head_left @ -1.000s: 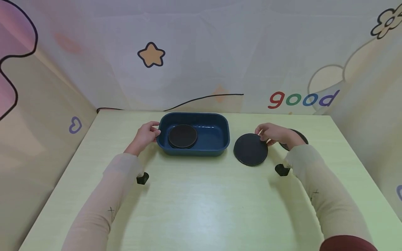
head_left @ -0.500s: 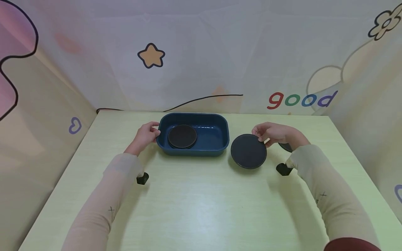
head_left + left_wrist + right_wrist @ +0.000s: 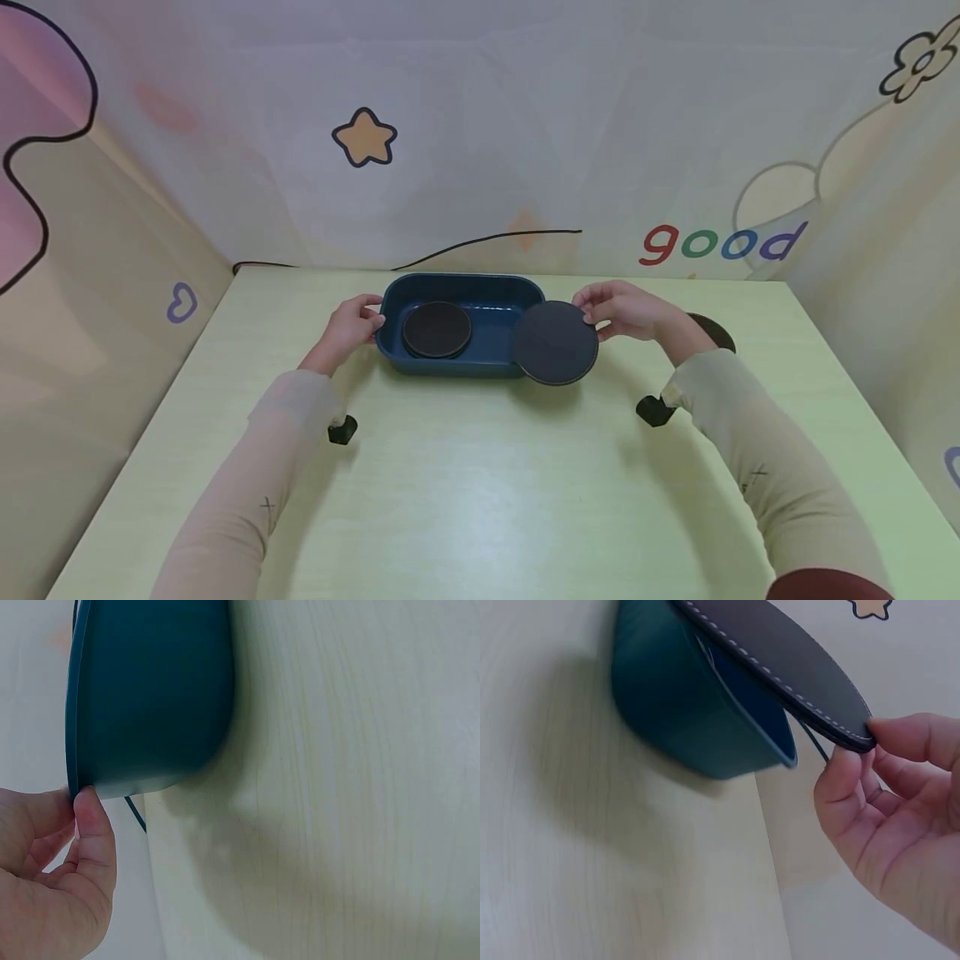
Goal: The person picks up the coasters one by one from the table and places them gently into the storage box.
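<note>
Right hand (image 3: 626, 310): thumb and fingers pinching the edge of a thin round black disc (image 3: 555, 343). Disc looks smooth and flat-faced, pale stitching round the edge, clear in the right wrist view. It's held tilted in the air, overlapping the right end of the blue box (image 3: 457, 367) as seen from my head; can't tell if it touches the rim. Left hand (image 3: 348, 327): thumb and fingers pinching the box's left rim. Box is deep, glossy inside, round-cornered, sitting at the far edge of the pale wooden table (image 3: 480, 500). Inside, left half: second black disc (image 3: 437, 330), lying flat. Third dark disc (image 3: 714, 330) on the table at right, partly hidden by my right wrist. Held disc blocks the box's near right corner. Behind: printed backdrop (image 3: 480, 125), orange star (image 3: 365, 137), coloured "good" lettering (image 3: 723, 243).
</note>
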`<action>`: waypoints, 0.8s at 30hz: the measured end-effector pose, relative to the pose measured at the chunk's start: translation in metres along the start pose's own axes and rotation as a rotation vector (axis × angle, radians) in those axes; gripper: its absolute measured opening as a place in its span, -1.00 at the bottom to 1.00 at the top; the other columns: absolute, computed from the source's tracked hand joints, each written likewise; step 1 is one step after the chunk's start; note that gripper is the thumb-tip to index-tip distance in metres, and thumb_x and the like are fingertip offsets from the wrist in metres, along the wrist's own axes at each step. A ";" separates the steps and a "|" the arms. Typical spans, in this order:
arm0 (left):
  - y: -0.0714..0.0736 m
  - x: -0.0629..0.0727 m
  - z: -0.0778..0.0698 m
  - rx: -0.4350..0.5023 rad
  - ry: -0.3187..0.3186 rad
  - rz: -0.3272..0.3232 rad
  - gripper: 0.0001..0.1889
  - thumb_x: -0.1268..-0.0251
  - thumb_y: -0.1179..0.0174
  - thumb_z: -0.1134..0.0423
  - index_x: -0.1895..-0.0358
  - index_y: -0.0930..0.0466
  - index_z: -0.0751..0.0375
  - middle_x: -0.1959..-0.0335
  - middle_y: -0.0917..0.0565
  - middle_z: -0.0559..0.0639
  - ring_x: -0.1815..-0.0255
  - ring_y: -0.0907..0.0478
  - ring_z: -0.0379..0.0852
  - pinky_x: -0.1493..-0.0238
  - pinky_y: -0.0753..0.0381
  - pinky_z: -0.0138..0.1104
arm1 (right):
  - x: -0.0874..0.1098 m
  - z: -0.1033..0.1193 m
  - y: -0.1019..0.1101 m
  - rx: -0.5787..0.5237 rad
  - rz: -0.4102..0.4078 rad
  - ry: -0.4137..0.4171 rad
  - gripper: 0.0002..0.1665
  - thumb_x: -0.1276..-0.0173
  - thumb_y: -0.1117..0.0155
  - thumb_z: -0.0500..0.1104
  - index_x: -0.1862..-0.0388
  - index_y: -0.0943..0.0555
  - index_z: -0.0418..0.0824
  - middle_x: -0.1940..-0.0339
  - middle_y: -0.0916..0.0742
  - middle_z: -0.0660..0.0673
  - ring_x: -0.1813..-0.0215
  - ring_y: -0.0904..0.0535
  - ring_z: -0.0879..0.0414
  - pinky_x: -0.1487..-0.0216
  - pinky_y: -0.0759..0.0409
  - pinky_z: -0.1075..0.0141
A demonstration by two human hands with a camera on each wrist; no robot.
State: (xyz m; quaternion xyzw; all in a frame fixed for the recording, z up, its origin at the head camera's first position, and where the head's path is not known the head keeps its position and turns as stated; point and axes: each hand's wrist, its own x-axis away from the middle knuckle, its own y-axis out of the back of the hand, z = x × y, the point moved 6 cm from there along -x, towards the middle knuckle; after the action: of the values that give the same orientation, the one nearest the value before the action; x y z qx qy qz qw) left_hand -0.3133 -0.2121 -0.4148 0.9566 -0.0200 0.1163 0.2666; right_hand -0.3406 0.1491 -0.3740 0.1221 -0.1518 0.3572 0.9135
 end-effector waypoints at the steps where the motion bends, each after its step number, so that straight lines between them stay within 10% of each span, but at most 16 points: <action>1: 0.000 0.000 0.000 0.001 0.002 -0.001 -0.57 -0.29 0.07 0.37 -0.23 -0.21 0.28 0.19 -0.42 0.18 0.36 -0.41 -0.13 0.37 -0.54 -0.46 | -0.002 0.002 -0.002 -0.013 -0.009 0.015 -0.85 -0.26 0.09 -0.41 0.25 -0.40 -0.23 0.48 -0.51 0.01 0.45 -0.47 0.19 0.36 -0.54 0.30; 24: 0.000 -0.001 0.002 0.012 0.009 0.002 -0.57 -0.30 0.07 0.36 -0.24 -0.21 0.26 0.21 -0.42 0.16 0.35 -0.40 -0.11 0.34 -0.54 -0.43 | -0.063 0.018 -0.059 -0.316 -0.279 0.071 -0.86 -0.24 0.04 -0.42 0.25 -0.39 -0.26 0.57 -0.53 0.01 0.57 -0.46 0.20 0.53 -0.51 0.40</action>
State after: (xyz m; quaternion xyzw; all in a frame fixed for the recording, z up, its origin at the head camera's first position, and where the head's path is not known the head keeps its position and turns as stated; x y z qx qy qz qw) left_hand -0.3135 -0.2136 -0.4164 0.9576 -0.0192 0.1208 0.2607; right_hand -0.3474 0.0618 -0.3875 -0.0156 -0.1555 0.2032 0.9666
